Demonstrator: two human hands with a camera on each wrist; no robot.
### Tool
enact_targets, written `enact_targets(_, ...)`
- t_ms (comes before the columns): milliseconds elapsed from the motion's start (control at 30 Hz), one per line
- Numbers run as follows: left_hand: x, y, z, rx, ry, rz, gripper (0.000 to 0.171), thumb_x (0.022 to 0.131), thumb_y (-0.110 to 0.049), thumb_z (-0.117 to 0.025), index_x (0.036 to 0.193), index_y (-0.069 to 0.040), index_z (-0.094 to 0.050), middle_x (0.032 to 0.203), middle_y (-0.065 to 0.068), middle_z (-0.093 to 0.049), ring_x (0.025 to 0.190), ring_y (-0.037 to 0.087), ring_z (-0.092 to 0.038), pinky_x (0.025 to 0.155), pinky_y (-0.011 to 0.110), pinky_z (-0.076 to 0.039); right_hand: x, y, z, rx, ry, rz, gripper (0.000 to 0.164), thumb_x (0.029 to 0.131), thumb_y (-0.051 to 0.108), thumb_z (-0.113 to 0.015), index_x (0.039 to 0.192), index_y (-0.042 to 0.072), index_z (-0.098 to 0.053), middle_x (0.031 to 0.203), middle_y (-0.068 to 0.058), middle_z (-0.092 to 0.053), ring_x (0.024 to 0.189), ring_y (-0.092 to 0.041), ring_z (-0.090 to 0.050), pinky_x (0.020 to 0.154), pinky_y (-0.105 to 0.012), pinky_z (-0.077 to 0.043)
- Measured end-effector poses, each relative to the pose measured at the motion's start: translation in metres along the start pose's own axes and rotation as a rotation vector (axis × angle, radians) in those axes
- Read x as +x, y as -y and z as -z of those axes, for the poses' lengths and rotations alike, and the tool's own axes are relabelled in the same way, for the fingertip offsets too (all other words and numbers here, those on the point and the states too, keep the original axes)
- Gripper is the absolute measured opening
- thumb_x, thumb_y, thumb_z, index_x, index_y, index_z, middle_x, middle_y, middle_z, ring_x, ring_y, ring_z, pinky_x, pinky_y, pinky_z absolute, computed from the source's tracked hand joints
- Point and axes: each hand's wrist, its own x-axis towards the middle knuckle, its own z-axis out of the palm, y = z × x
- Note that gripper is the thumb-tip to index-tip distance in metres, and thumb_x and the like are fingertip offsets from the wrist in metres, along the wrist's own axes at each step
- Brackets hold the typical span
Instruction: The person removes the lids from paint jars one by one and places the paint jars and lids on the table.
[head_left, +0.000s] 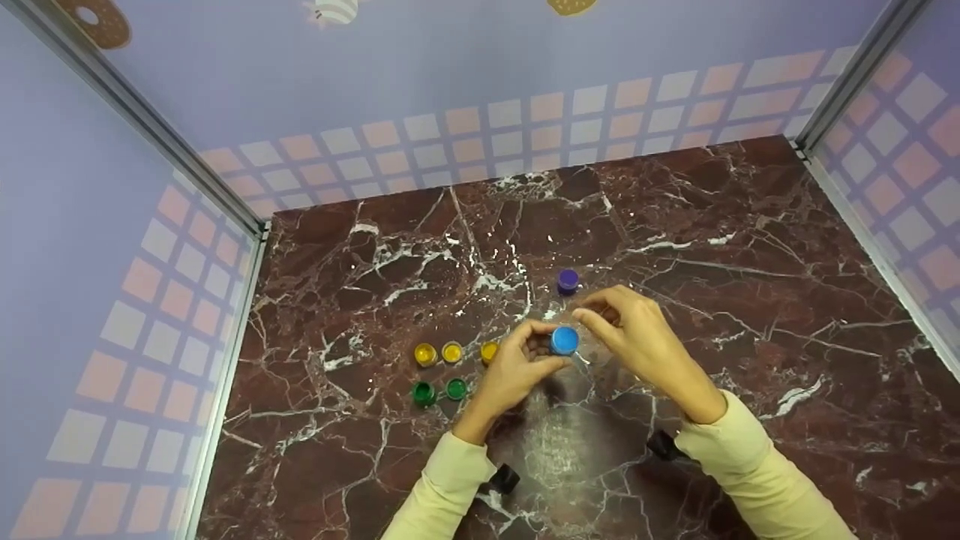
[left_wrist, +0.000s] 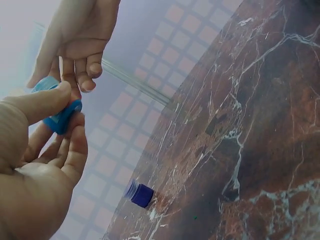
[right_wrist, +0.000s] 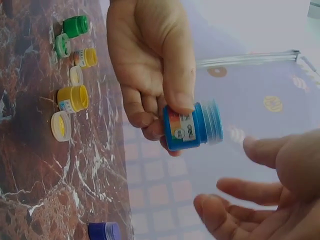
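Note:
My left hand (head_left: 517, 367) grips a small blue paint jar (right_wrist: 184, 127) with thumb and fingers, held up over the table. A clear lid (right_wrist: 214, 121) sits on the jar's neck, pointing toward my right hand in the right wrist view. Just right of the jar, my right hand (head_left: 634, 334) hangs in the air with its fingers loosely bent and nothing in them. A gap shows between its fingertips and the lid in the right wrist view. Beyond both hands, a purple paint jar (head_left: 568, 281) stands on the table with its clear lid on.
Left of my hands stand two yellow jars (head_left: 425, 354) (right_wrist: 73, 98) without lids, with yellow-stained lids (head_left: 451, 352) (right_wrist: 61, 126) beside them. Nearer lie an uncovered green jar (head_left: 423, 394) and its lid (head_left: 457, 388). Patterned walls (head_left: 480, 90) enclose the marbled table (head_left: 337, 450).

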Motion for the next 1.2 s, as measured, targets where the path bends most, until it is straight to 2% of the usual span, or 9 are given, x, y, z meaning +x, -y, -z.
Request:
enact_targets(133, 0.002, 0.001, -0.006, -0.012, -0.084, -0.019, 0.042, 0.085, 0.006, -0.079, 0.121, 0.007, -0.059, 0.121, 0.017, -0.064, 0.104, 0.023, -0.065, 0.094, 0.035, -0.058, 0.002, 0.005, -0.002, 0.008, 0.018, -0.063, 0.023, 0.099, 0.025, -0.072, 0.106, 0.004, -0.077, 0.098, -0.008, -0.071, 0.085, -0.021, -0.064, 0.076, -0.040, -0.057)
enact_targets(233, 0.004, 0.002, -0.013, -0.029, -0.140, -0.045, 0.041, 0.084, 0.007, -0.079, 0.119, 0.007, -0.058, 0.121, 0.017, -0.064, 0.103, 0.021, -0.065, 0.093, 0.035, -0.058, 0.003, 0.010, -0.005, 0.008, 0.034, -0.078, 0.026, 0.100, 0.029, -0.070, 0.108, 0.004, -0.077, 0.101, -0.008, -0.072, 0.087, -0.021, -0.065, 0.078, -0.041, -0.058)
enact_targets(367, 0.005, 0.004, -0.023, -0.025, -0.191, -0.091, 0.040, 0.084, 0.008, -0.080, 0.117, 0.007, -0.056, 0.120, 0.017, -0.062, 0.102, 0.023, -0.065, 0.092, 0.034, -0.057, 0.004, 0.018, -0.009, -0.027, 0.002, -0.058, 0.028, 0.101, 0.030, -0.069, 0.107, 0.003, -0.076, 0.096, -0.008, -0.069, 0.082, -0.021, -0.061, 0.072, -0.038, -0.054)
enact_targets(567, 0.005, 0.008, -0.034, 0.060, -0.287, -0.153, 0.037, 0.082, 0.005, -0.082, 0.109, 0.003, -0.057, 0.113, 0.015, -0.064, 0.099, 0.032, -0.067, 0.090, 0.042, -0.058, 0.000, 0.030, -0.017, -0.141, -0.055, -0.023, 0.043, 0.099, 0.035, -0.072, 0.114, -0.005, -0.071, 0.102, -0.016, -0.065, 0.078, -0.029, -0.063, 0.069, -0.044, -0.056)
enact_targets(700, 0.004, 0.011, -0.039, 0.134, -0.319, -0.211, 0.035, 0.083, 0.007, -0.080, 0.107, 0.001, -0.055, 0.109, 0.014, -0.066, 0.093, 0.028, -0.068, 0.085, 0.042, -0.060, -0.004, 0.034, -0.023, -0.235, -0.070, 0.013, 0.048, 0.096, 0.037, -0.074, 0.117, -0.006, -0.068, 0.106, -0.020, -0.063, 0.076, -0.034, -0.065, 0.064, -0.047, -0.058)
enact_targets(900, 0.005, 0.015, -0.044, 0.261, -0.377, -0.285, 0.037, 0.080, 0.016, -0.075, 0.106, -0.001, -0.054, 0.106, 0.014, -0.067, 0.088, 0.025, -0.068, 0.076, 0.036, -0.061, -0.008, 0.038, -0.029, -0.317, -0.091, 0.048, 0.052, 0.095, 0.039, -0.075, 0.117, -0.007, -0.063, 0.097, -0.017, -0.053, 0.066, -0.031, -0.060, 0.051, -0.042, -0.056)
enact_targets(1067, 0.005, 0.018, -0.048, 0.278, -0.402, -0.333, 0.039, 0.078, 0.020, -0.073, 0.107, 0.003, -0.054, 0.112, 0.017, -0.067, 0.094, 0.034, -0.068, 0.078, 0.033, -0.061, -0.009, 0.039, -0.032, -0.348, -0.092, 0.044, 0.047, 0.095, 0.036, -0.076, 0.111, -0.006, -0.063, 0.095, -0.016, -0.051, 0.064, -0.032, -0.059, 0.049, -0.044, -0.055)
enact_targets(1200, 0.006, 0.018, -0.049, 0.273, -0.417, -0.345, 0.038, 0.081, 0.018, -0.073, 0.111, 0.002, -0.056, 0.112, 0.015, -0.067, 0.091, 0.031, -0.067, 0.076, 0.032, -0.060, -0.009, 0.040, -0.032, -0.362, -0.093, 0.042, 0.038, 0.093, 0.028, -0.079, 0.106, -0.004, -0.062, 0.094, -0.016, -0.052, 0.066, -0.033, -0.060, 0.050, -0.044, -0.055)
